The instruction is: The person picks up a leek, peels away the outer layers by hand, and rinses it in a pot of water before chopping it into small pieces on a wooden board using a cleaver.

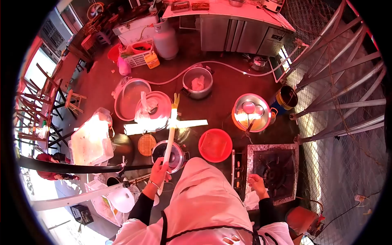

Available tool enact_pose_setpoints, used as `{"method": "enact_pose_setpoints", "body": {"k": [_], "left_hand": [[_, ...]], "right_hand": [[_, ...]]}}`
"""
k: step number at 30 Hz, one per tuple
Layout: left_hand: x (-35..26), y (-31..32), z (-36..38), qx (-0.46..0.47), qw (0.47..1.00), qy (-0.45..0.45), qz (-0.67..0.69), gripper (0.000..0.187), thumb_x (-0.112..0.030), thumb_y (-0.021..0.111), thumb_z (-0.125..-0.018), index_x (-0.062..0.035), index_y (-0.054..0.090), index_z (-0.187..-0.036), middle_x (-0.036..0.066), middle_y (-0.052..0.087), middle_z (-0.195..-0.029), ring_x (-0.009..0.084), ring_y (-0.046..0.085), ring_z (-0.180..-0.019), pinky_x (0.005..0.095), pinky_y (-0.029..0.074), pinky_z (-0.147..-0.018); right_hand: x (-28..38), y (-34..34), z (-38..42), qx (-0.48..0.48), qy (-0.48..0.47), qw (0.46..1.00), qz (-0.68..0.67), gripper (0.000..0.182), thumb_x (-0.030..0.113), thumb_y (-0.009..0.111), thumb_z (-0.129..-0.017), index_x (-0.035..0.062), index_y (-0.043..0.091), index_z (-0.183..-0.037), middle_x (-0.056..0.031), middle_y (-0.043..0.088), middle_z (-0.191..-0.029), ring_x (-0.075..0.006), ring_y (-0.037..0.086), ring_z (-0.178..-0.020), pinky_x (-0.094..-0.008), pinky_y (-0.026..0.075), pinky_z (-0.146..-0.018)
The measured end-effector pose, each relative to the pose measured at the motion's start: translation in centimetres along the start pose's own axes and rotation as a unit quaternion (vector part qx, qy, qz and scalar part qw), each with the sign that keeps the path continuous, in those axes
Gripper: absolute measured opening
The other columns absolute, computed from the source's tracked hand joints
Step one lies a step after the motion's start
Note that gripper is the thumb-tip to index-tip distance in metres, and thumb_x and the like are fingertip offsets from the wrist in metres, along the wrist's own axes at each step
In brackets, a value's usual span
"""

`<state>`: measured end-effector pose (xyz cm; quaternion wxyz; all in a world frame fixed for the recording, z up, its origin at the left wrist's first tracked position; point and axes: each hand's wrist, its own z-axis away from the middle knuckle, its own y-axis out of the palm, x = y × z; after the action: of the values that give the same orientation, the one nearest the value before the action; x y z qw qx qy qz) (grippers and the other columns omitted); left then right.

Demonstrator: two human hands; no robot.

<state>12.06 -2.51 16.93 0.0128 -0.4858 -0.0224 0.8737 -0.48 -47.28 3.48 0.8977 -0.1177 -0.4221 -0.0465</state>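
My left hand (160,170) is wrapped round a long pale stalk (170,143) with a forked yellow-green tip, which points away from me over the floor. Beneath the stalk are a steel pot (176,157) and a wide basin (160,102) with a clear plastic bag in it. At the right, my right hand (256,183) hovers near the left edge of a gas stove (271,148), its fingers curled; what they hold, if anything, is too small to tell. A whitish cloth or bag (250,200) lies just below that hand.
On the floor ahead stand a red basin (215,158), a metal pot (197,94), a bowl with ladles (241,123) and a dark bucket (286,98). A hose (220,63) crosses behind. Foam box (92,141) at left; mesh fence (339,163) at right.
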Motion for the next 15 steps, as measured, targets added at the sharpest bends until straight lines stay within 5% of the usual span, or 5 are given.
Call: {"method": "enact_pose_setpoints", "body": {"k": [15], "left_hand": [[-5.5,2.7,-21.0,0.01,0.998,-0.044,0.032,0.019,-0.023,0.055,-0.091,-0.0093,0.051,-0.102,-0.003,0.047,-0.053,0.0057,0.04,-0.037,0.0204,0.029,-0.033]], "right_hand": [[15.5,7.8,-20.4,0.172,0.025,0.985,-0.009,0.025,0.013,0.06,-0.086,0.0068,0.057,-0.11,-0.0025,0.063,-0.099,-0.0109,0.061,-0.083,-0.0257,0.05,-0.07]]}}
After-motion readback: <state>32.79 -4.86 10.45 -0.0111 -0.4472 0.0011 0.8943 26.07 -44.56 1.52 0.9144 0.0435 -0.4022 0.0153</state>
